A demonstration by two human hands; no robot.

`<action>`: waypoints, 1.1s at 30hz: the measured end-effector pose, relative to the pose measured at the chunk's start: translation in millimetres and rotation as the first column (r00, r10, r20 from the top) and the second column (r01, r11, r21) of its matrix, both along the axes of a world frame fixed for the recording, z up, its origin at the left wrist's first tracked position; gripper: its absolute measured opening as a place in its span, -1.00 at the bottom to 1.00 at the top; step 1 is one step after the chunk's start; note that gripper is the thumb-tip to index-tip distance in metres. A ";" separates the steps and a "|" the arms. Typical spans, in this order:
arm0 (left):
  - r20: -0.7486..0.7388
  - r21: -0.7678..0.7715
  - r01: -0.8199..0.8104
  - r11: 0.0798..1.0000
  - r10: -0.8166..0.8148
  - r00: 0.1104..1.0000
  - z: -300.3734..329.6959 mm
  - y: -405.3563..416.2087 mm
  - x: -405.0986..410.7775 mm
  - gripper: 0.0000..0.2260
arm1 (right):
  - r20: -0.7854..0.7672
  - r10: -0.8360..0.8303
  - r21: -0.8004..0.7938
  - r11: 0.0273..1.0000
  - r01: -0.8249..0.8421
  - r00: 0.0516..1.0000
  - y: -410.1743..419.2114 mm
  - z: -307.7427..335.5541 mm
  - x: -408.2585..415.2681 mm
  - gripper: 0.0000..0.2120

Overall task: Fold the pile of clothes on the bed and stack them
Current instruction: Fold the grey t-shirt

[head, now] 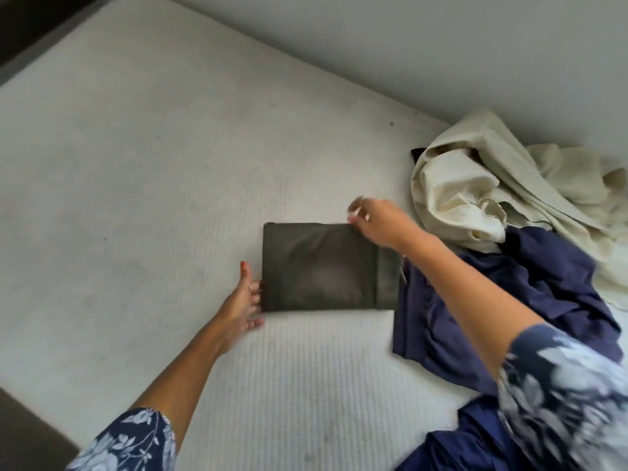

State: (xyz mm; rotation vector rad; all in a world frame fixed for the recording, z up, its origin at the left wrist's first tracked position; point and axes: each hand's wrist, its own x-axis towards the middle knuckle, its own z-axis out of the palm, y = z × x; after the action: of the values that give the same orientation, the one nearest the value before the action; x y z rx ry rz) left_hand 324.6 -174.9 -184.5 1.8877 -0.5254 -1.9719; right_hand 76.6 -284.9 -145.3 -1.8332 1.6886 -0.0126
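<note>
A dark grey garment (319,266), folded into a flat rectangle, lies in the middle of the white bed (136,171). My left hand (243,299) rests at its left edge with straight fingers touching the fabric. Over its far right corner hovers my right hand (372,220), fingers loosely curled; whether it pinches the cloth is unclear. To the right an unfolded navy blue garment (503,300) spreads out, overlapping the folded piece's right edge. A crumpled cream garment (486,195) is heaped behind it.
A grey wall (407,45) runs along the far side of the bed. More navy fabric (458,443) bunches at the near right. A dark strip (30,25) borders the bed's upper left, and a brown surface (27,433) shows at the lower left corner.
</note>
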 end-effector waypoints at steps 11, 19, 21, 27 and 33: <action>0.421 -0.201 0.125 0.972 -0.029 0.906 -23.1 -7.8 -18.1 -0.73 | -0.396 0.216 -0.300 0.888 -0.349 0.892 134.9 -87.9 16.9 -0.26; 0.213 0.099 -0.024 0.995 0.002 0.977 5.1 -37.0 -28.2 -0.79 | -0.386 0.244 -0.268 0.893 -0.362 0.890 104.9 -75.6 26.2 -0.42; 0.160 0.196 0.022 0.980 -0.054 0.986 27.4 -42.9 -27.3 -0.80 | -0.284 0.251 -0.220 0.922 -0.318 0.926 98.1 -54.4 21.5 -0.47; 0.155 0.130 0.048 0.990 -0.068 0.986 79.3 -28.8 -42.9 -0.89 | -0.190 0.205 -0.132 0.964 -0.232 0.960 119.7 11.5 -4.2 -0.54; 0.043 0.056 -0.034 0.998 0.032 0.999 135.8 -1.8 -110.5 -0.93 | -0.022 0.035 -0.059 0.998 -0.036 0.999 194.6 70.2 -48.1 -0.58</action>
State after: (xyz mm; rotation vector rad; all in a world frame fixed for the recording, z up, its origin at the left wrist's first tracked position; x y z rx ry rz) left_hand 214.1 -176.6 -48.7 1.9638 -0.4515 -1.9494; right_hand 28.5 -90.3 -75.1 -1.9134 1.6860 -0.0292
